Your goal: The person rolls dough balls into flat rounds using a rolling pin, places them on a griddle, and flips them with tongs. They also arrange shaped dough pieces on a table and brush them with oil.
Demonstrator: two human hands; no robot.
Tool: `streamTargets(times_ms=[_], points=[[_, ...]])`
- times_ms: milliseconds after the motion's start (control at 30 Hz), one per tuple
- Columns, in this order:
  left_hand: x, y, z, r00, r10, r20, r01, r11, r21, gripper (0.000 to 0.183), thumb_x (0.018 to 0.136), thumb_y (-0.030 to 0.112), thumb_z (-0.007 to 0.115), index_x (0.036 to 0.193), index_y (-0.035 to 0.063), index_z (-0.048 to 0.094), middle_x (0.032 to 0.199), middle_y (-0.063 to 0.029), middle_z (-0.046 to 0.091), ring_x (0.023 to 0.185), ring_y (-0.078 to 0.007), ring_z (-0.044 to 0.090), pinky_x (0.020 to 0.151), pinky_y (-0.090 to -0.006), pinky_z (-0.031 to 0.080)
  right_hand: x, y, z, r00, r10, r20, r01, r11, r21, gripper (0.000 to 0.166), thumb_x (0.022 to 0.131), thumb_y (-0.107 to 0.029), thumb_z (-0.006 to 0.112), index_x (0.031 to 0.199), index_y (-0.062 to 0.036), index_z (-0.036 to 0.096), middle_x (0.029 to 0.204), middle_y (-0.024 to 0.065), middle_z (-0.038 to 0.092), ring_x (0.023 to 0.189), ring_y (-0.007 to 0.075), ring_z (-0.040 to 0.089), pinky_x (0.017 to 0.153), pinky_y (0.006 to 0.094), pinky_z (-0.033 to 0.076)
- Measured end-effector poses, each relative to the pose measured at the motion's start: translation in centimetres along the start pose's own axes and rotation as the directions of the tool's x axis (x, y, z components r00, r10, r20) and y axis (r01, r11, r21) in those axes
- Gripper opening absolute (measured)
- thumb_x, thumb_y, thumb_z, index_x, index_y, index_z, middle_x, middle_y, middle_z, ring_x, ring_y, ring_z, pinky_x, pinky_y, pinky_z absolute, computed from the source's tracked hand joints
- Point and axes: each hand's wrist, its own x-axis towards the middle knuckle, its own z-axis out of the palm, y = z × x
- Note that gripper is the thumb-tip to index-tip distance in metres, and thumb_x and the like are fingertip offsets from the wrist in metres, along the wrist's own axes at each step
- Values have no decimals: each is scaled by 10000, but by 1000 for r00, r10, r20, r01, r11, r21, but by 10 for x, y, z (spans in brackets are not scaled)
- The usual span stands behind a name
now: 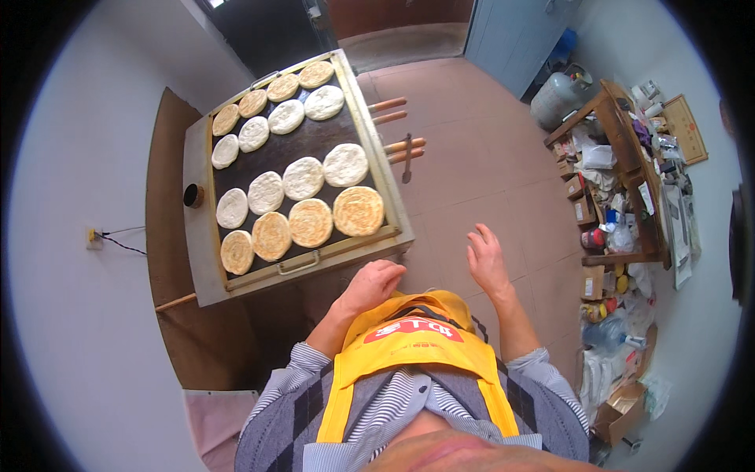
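Observation:
My left hand (371, 286) is held just beside the near right corner of a large griddle (274, 138), its fingers loosely curled and nothing visible in them. Out over the tiled floor, my right hand (489, 256) is raised with bent, slightly parted fingers and holds nothing. Round flatbreads lie on the dark plate in several rows. Nearest to me is a row of browned flatbreads (311, 222), with a row of pale flatbreads (304, 177) behind it. Farther back lie more pale flatbreads (286, 117), then browned flatbreads (283, 88) along the far edge.
Wooden handles (405, 150) jut from the griddle's right side, and a small dark cup (193, 195) stands on its left ledge. At right, a cluttered wooden shelf (634, 192) stands by a gas cylinder (557, 101). A blue door (516, 44) is at the back.

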Motion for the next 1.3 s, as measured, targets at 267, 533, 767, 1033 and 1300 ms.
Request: streamTargets(times_ms=[267, 533, 767, 1033, 1300], points=[[107, 59, 48, 958, 62, 280, -94, 990, 104, 245, 883, 110, 656, 1110, 23, 690, 948, -163, 692, 900, -362, 671, 811, -454, 552, -67, 131, -62, 958, 268, -100, -277, 956, -95, 332, 856, -58, 669, 1165, 60, 641, 1341, 313, 533, 1195, 468, 553, 1026, 486, 472], [226, 67, 108, 853, 164, 496, -185, 983, -7, 277, 899, 116, 642, 1157, 20, 671, 1019, -180, 686, 956, -366, 665, 857, -449, 549, -62, 178, -80, 923, 365, -120, -367, 930, 3, 314, 839, -95, 695, 1119, 43, 662, 1286, 316, 568, 1161, 462, 582, 996, 479, 494], [351, 41, 139, 759, 183, 625, -238, 971, 3, 357, 912, 162, 650, 1249, 45, 649, 1115, -180, 689, 1037, -359, 661, 909, -436, 544, -34, 262, -135, 774, 631, -60, -631, 758, -168, 345, 824, -112, 714, 1129, 42, 669, 1262, 320, 588, 1152, 464, 589, 992, 476, 499], [488, 3, 120, 789, 148, 596, -248, 965, 89, 388, 902, 170, 656, 1267, 42, 631, 1141, -190, 679, 1053, -383, 651, 924, -457, 535, 108, 323, -177, 869, 479, -126, -495, 851, -174, 348, 836, -125, 708, 1141, 36, 670, 1286, 300, 591, 1172, 450, 589, 1007, 469, 493], [554, -39, 82, 805, -169, 569, 39, 972, 233, 442, 912, 180, 651, 1336, 72, 591, 1225, -188, 657, 1146, -370, 622, 978, -445, 513, 236, 378, -185, 868, 484, 109, -468, 873, -139, 338, 840, -146, 713, 1142, 1, 684, 1313, 275, 586, 1174, 433, 594, 1026, 459, 488]])
